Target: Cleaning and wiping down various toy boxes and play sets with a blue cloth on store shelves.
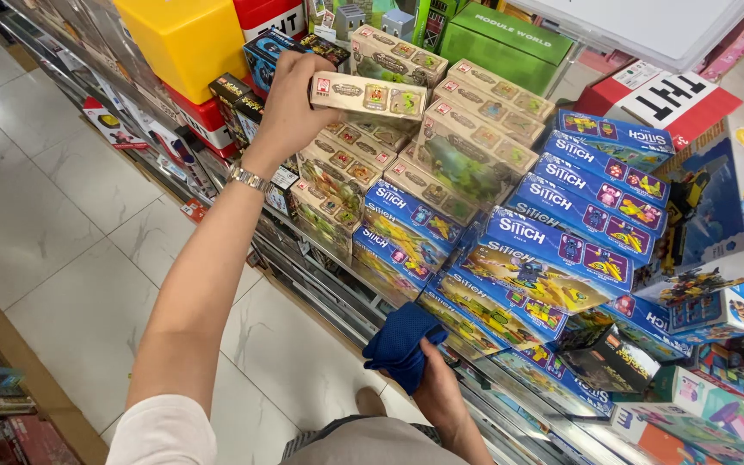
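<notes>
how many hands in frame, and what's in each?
2. Left hand is raised, gripping a long tan cardboard toy box above the shelf stacks. Right hand is low, clutching a blue cloth.

Shelf runs diagonally, upper left to lower right; tan toy boxes and blue toy boxes stacked on it.

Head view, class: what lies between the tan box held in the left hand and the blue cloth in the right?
Stacked tan boxes, then blue boxes, fill that stretch in the head view.
</notes>
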